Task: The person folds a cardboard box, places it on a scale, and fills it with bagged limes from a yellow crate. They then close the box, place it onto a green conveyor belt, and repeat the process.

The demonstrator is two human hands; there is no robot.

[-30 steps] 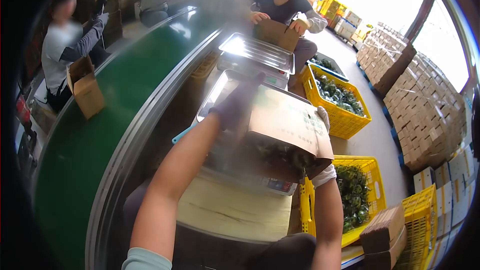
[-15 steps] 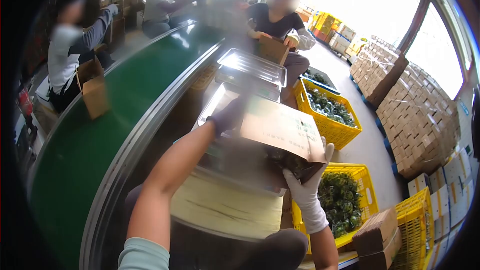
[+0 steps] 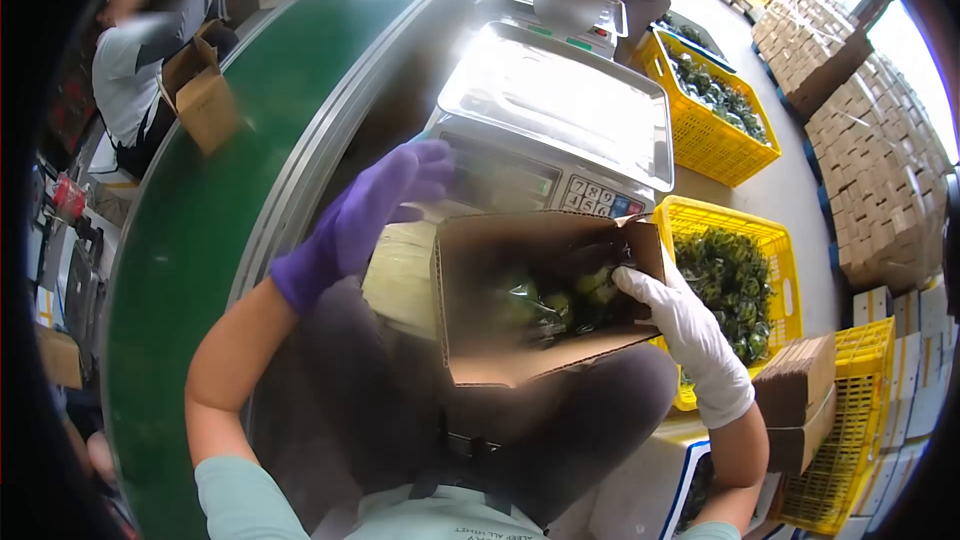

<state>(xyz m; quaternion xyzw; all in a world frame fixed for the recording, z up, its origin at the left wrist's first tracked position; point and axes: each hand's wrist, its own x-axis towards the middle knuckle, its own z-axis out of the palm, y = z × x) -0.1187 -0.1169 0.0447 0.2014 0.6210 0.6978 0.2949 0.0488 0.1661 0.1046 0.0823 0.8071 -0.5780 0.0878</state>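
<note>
Purple-gloved left hand [image 3: 365,205] hovers, fingers apart; white-gloved right hand [image 3: 692,335] grips carton [image 3: 535,358]

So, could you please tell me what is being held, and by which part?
The right hand seems to hold the box by its right end; the left hand holds nothing.

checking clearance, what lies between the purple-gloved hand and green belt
Head view: a metal rail and dark strip lie between the left hand and green belt.
</note>
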